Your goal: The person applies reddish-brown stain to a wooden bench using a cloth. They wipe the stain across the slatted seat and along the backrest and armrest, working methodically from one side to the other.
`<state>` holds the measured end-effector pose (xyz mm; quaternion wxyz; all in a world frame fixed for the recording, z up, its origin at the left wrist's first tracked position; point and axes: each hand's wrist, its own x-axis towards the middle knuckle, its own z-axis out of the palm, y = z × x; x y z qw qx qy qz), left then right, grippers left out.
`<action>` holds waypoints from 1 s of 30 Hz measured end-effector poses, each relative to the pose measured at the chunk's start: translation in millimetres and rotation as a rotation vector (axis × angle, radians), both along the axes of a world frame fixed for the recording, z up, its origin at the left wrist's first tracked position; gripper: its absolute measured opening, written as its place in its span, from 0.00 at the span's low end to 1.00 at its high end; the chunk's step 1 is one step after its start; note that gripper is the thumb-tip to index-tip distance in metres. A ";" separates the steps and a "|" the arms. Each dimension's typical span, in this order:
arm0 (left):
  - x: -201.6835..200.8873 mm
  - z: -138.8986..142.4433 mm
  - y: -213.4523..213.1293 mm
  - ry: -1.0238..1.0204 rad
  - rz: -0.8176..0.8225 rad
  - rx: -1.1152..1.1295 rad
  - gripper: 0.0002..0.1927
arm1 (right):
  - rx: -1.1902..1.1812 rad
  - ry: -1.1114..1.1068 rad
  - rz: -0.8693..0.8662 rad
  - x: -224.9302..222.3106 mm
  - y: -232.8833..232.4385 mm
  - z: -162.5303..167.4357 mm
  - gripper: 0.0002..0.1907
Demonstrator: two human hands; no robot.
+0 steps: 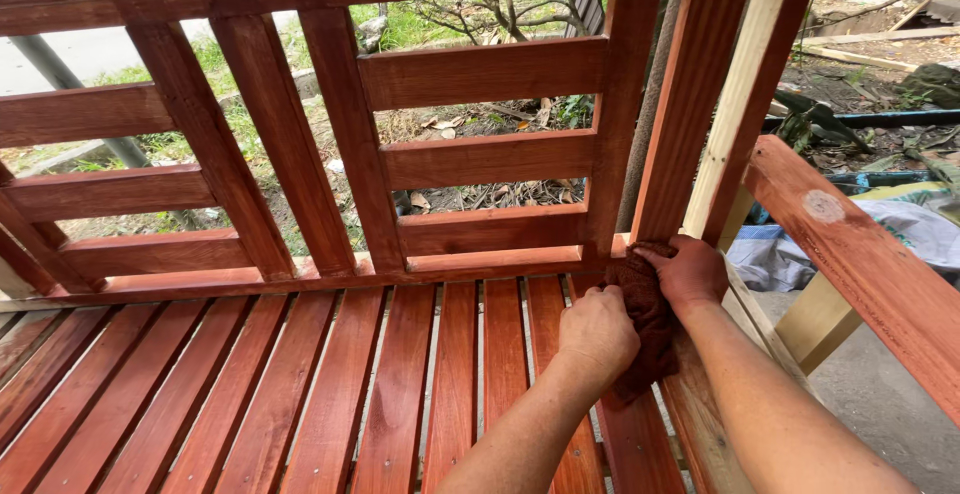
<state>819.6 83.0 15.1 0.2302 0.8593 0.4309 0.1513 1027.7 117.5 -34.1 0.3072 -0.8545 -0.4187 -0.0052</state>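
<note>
A red-brown stained wooden bench fills the view, with a slatted seat [330,394] and a backrest [480,159] of upright and crosswise boards. My left hand [598,332] and my right hand [690,272] both grip a dark brown stained rag [645,324]. The rag lies on the seat's right end, close to where the seat meets the backrest. My right hand presses the rag's upper end against the base of an upright board [690,104]. My left hand bunches the lower part.
A stained armrest board [860,254] slopes down on the right, with pale unstained wood [745,84] beside it. Behind the bench lie soil, dry leaves and grass [480,119]. A grey sheet [900,234] and concrete ground lie at the right.
</note>
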 end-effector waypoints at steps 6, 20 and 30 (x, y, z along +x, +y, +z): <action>10.1 -3.8 3.2 -0.031 0.009 0.004 0.14 | -0.065 -0.043 -0.011 16.5 0.2 -11.2 0.24; 7.2 7.6 1.9 0.017 0.010 -0.086 0.17 | -0.035 -0.022 0.019 12.1 -0.2 -5.6 0.27; 5.6 9.1 -3.8 -0.014 0.014 -0.072 0.16 | 0.212 0.100 -0.051 44.5 -10.5 -32.2 0.25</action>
